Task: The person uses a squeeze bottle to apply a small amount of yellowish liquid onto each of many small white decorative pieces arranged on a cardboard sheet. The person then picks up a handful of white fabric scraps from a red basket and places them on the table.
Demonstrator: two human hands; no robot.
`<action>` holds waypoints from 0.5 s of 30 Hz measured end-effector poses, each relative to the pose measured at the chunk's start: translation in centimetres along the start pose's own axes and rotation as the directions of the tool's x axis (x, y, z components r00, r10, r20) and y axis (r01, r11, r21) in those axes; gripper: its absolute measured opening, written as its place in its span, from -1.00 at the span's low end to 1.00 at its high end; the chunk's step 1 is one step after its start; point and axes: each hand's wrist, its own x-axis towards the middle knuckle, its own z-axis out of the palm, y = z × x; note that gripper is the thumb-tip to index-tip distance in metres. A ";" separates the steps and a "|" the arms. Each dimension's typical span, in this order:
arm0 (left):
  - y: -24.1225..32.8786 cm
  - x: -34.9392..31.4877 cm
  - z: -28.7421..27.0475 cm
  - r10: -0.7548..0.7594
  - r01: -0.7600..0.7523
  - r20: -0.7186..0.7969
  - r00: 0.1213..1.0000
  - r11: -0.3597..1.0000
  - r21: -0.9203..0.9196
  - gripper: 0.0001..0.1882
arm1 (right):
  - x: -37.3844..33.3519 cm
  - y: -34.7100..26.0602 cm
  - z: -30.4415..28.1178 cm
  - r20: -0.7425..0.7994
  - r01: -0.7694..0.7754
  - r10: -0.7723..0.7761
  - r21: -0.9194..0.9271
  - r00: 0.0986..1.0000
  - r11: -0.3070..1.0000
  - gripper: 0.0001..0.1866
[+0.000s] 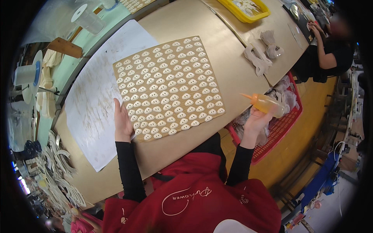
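My right hand is wrapped round a clear squeeze bottle with an orange pointed nozzle and yellowish liquid inside. The bottle is tilted nearly flat, its tip pointing left, beyond the right edge of a brown board. Rows of small white rounded pieces with dark holes cover that board. At the board's lower left edge rests my left hand, thumb apart and fingers stretched along the edge. Whether some fingertips go under the board cannot be seen.
A stained white sheet lies left of the board. Fabric pieces and a yellow tray are at the far right. Below the table's right edge stands a red basket with plastic bags. A co-worker sits at the upper right.
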 end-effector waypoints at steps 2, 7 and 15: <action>-0.3 0.0 -0.4 0.060 -0.058 0.152 0.987 0.998 -0.017 -0.33 | -0.5 0.0 0.2 0.079 0.048 -0.045 -0.045 0.996 0.998 -0.47; -0.7 0.2 -1.1 0.006 -0.007 0.106 0.994 1.000 0.016 -0.33 | -1.5 0.7 1.2 0.254 0.087 -0.062 -0.089 0.965 0.992 -0.44; -2.0 -1.3 1.4 -0.040 0.038 0.130 0.991 0.999 0.017 -0.17 | -1.9 0.9 3.0 0.320 0.103 -0.084 -0.043 0.944 0.994 -0.42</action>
